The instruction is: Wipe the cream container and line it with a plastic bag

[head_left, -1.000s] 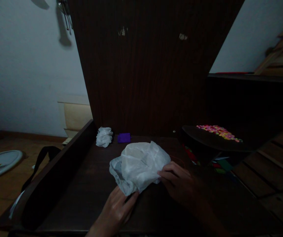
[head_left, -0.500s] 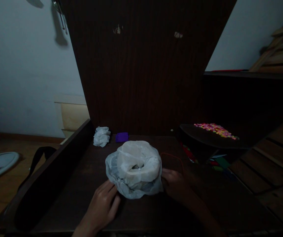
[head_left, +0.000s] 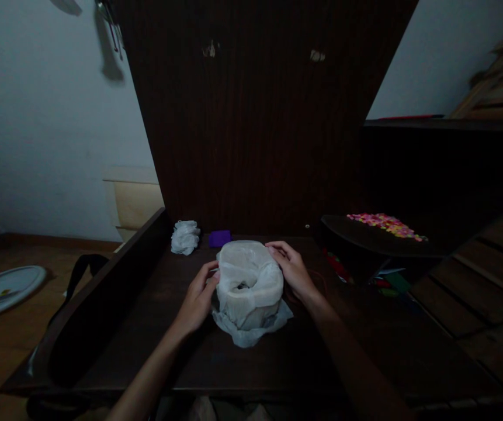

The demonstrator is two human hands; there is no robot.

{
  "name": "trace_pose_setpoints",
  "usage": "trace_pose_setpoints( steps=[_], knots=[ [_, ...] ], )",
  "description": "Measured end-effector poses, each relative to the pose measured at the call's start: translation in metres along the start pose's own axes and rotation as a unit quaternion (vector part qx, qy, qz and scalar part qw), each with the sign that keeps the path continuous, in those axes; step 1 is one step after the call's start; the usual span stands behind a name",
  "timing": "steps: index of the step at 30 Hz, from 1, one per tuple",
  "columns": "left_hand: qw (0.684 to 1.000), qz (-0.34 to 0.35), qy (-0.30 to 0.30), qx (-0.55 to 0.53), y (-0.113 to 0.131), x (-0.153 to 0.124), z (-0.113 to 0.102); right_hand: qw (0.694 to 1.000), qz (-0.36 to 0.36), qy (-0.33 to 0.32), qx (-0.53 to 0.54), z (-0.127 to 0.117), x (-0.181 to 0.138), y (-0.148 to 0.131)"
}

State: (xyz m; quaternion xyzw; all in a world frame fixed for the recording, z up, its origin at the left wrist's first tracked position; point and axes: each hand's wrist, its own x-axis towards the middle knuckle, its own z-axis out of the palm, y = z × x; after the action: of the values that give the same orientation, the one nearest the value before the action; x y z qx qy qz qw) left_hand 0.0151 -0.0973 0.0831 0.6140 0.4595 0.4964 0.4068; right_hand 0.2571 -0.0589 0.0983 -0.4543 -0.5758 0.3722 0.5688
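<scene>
A white plastic bag (head_left: 248, 289) sits in the middle of a dark wooden table (head_left: 155, 356), bunched round a pale round container with a hollow in its top. My left hand (head_left: 196, 298) is against the bag's left side, fingers curled onto its rim. My right hand (head_left: 292, 268) grips the bag's upper right edge with bent fingers. Both forearms reach in from the bottom of the view.
A crumpled white wad (head_left: 185, 237) and a small purple block (head_left: 220, 238) lie at the table's back. A dark tray (head_left: 365, 237) with pink and yellow beads (head_left: 385, 224) stands at the right. A tall dark wooden panel (head_left: 255, 117) rises behind. A white plate (head_left: 3, 286) lies on the floor, left.
Both hands have moved up from the bag's lower edge to its sides near the top. The bag is pulled tighter round the container and stands taller and narrower.
</scene>
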Motion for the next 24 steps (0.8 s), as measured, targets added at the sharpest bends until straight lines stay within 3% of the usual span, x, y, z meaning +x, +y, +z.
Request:
trace_pose_setpoints(
  steps=[9,16,24],
  knots=[
    [0.996,0.069,0.052,-0.023,-0.008,0.032,-0.001,1.0,0.001,0.02,0.024,-0.002,0.02,0.003],
    [0.987,0.051,0.143,-0.041,-0.009,0.07,0.002,0.999,-0.019,0.044,-0.013,0.0,0.044,0.009],
    [0.995,-0.001,0.102,-0.021,-0.039,0.111,0.005,0.994,-0.011,0.024,-0.102,0.002,0.041,0.037]
  ],
)
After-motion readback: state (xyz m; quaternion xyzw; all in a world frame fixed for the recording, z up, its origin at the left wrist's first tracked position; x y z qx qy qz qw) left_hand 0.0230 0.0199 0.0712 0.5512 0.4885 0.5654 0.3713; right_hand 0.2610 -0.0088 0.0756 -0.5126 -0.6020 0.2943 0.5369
